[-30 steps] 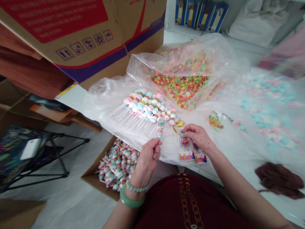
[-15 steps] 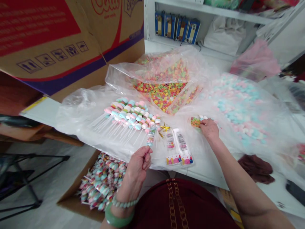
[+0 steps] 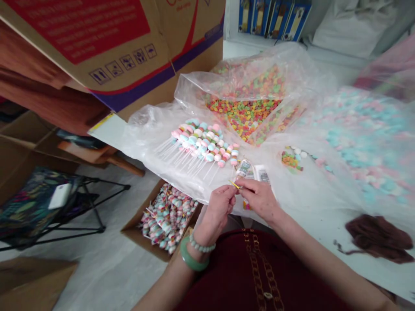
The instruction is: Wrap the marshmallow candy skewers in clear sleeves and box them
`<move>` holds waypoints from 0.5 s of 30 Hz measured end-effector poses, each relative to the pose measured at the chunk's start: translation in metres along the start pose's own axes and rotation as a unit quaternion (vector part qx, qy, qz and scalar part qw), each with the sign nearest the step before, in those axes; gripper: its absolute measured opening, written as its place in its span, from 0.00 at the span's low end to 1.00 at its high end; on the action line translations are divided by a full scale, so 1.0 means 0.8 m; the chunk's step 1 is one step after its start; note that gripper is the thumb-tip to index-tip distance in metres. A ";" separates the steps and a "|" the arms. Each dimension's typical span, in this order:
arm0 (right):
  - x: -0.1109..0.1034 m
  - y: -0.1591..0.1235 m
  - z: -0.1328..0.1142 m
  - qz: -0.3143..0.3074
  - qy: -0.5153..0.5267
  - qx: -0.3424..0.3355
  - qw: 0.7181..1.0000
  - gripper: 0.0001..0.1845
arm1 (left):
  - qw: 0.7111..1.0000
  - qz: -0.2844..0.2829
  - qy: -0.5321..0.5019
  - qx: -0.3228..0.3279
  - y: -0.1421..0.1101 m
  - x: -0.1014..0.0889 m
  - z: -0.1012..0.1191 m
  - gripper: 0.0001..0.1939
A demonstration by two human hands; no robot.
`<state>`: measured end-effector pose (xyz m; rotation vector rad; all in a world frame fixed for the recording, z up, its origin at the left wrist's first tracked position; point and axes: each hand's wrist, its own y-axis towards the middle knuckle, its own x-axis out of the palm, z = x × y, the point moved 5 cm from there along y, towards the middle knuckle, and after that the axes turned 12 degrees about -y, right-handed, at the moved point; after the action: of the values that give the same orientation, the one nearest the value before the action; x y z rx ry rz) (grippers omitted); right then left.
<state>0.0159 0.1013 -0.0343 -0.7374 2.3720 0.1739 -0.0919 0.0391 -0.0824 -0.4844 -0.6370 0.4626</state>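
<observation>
A clear printed bag with a candy skewer (image 3: 245, 167) stands up just beyond my fingers. My left hand (image 3: 221, 206) is closed around its lower end, which the fingers hide. My right hand (image 3: 261, 198) meets the left, its thumb and fingers pinching a gold twist tie (image 3: 234, 185) at the bag's neck. Flat printed bags (image 3: 263, 173) lie partly hidden behind my right hand. To the left, several marshmallow skewers (image 3: 204, 140) on white sticks rest in a row on the plastic sheet.
Beyond lies an open plastic bag of coloured candy rings (image 3: 246, 114). Loose marshmallows (image 3: 366, 138) lie to the right, with a small ring pile (image 3: 291, 160) nearer. A cardboard box of wrapped skewers (image 3: 168, 216) stands below the table edge. A large carton (image 3: 136, 56) rises at left; brown cloth (image 3: 378, 237) lies right.
My right hand has left the small pile of candy rings and come beside my left hand, now with a gold twist tie. The view has swung left and down.
</observation>
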 end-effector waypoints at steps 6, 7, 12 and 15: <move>0.033 0.011 0.001 -0.019 -0.078 -0.025 0.996 0.16 | 0.999 -0.017 0.009 0.028 -0.010 -0.012 -0.002 0.18; 0.034 0.010 -0.001 -0.021 -0.095 -0.033 0.995 0.16 | 0.999 -0.016 0.013 0.032 -0.010 -0.014 -0.002 0.18; 0.038 0.004 -0.001 0.046 -0.077 0.020 0.996 0.16 | 0.998 -0.011 0.008 0.066 -0.005 -0.016 0.002 0.19; 0.041 0.006 0.012 0.061 0.104 0.108 0.987 0.19 | 0.996 -0.016 -0.040 0.079 -0.005 -0.014 0.007 0.18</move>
<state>-0.0025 0.0930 -0.0628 -0.5295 2.5833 -0.1134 -0.1025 0.0315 -0.0810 -0.3068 -0.6792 0.4998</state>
